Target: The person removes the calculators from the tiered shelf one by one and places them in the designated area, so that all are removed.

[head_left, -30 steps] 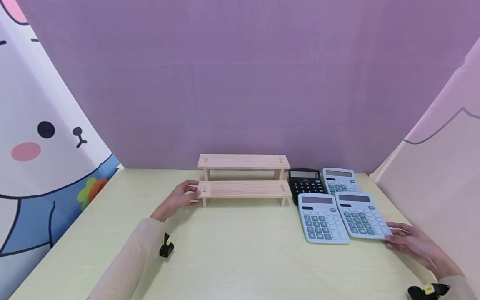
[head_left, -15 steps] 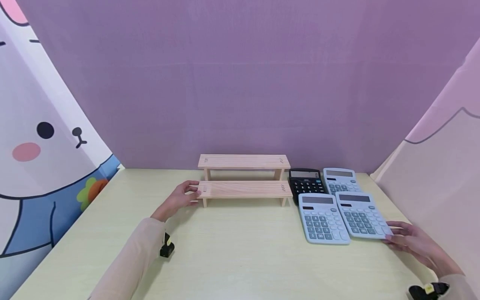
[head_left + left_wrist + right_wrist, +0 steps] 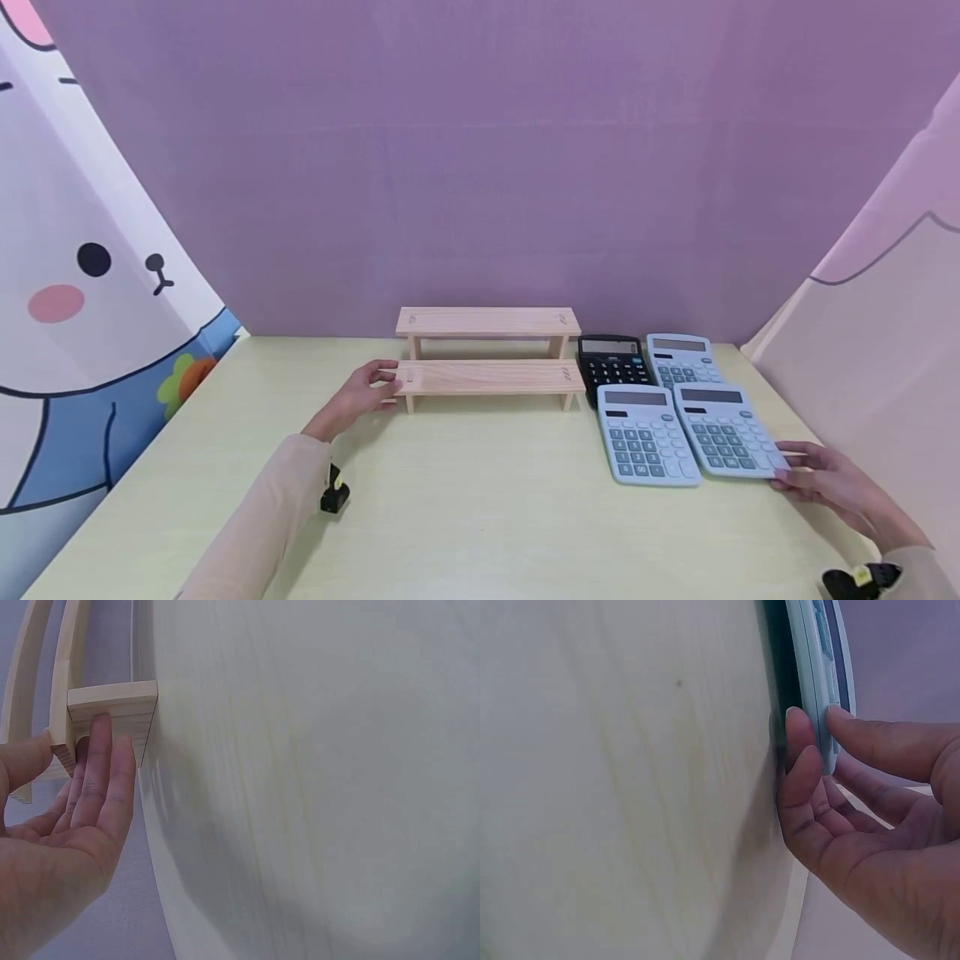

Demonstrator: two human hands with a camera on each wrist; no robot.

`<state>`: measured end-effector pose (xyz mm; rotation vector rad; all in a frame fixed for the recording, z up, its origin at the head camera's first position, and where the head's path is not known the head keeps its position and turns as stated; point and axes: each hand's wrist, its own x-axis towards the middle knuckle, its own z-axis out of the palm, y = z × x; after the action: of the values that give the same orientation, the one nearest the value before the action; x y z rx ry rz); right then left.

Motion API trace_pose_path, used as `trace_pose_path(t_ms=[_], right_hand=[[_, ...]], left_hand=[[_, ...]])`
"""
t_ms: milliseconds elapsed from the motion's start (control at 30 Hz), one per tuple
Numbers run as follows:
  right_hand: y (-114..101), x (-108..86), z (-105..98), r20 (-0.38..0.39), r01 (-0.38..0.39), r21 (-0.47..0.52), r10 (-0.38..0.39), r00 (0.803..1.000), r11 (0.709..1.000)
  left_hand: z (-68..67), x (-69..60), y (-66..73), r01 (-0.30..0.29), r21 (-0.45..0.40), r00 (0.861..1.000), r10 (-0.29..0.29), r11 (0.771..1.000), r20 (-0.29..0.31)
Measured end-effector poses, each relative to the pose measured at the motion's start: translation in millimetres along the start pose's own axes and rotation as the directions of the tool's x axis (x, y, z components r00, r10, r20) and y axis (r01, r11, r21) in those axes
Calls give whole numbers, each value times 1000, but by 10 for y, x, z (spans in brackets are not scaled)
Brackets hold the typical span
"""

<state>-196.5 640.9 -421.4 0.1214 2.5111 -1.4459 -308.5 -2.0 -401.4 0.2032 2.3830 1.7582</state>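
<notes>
A two-tier wooden shelf stands at the back of the table; its lower board (image 3: pixel 491 377) lies in front of and below the upper board (image 3: pixel 487 321). My left hand (image 3: pixel 360 397) grips the left end of the lower board, thumb on top and fingers underneath, as the left wrist view shows. On the right lie several calculators. My right hand (image 3: pixel 836 487) pinches the near right corner of a light blue calculator (image 3: pixel 738 429). In the right wrist view, the thumb is on the calculator's face (image 3: pixel 827 667) and the fingertips are beneath, with that edge raised off the table.
Another light blue calculator (image 3: pixel 656 475) lies just left of the held one. Behind them are a black calculator (image 3: pixel 618 372) and a third light blue one (image 3: pixel 682 360). A purple cloth (image 3: pixel 487 167) hangs behind the pale table (image 3: pixel 450 517); printed cloths flank both sides.
My right hand and the calculator it pinches have shifted very slightly to the right. The left hand and the shelf stay where they were.
</notes>
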Motion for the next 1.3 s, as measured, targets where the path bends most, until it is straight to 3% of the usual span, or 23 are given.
trace_pose_path(t_ms=[300, 667, 867, 1167, 1300], right_hand=[[29, -24, 5, 1, 36, 26, -36, 999, 999], [86, -22, -13, -9, 6, 20, -5, 1000, 1000], [101, -49, 14, -23, 72, 55, -71, 997, 996], [24, -76, 56, -83, 80, -61, -85, 993, 995], [80, -32, 10, -103, 85, -112, -97, 990, 990]], left_hand=[[-1, 7, 3, 16, -6, 1000, -16, 1000, -9], [6, 12, -1, -1, 3, 1000, 1, 1000, -2], [1, 12, -9, -4, -7, 1000, 4, 1000, 0], [-32, -24, -26, -1, -15, 1000, 1, 1000, 0], [-70, -73, -32, -19, 26, 999, 19, 999, 29]])
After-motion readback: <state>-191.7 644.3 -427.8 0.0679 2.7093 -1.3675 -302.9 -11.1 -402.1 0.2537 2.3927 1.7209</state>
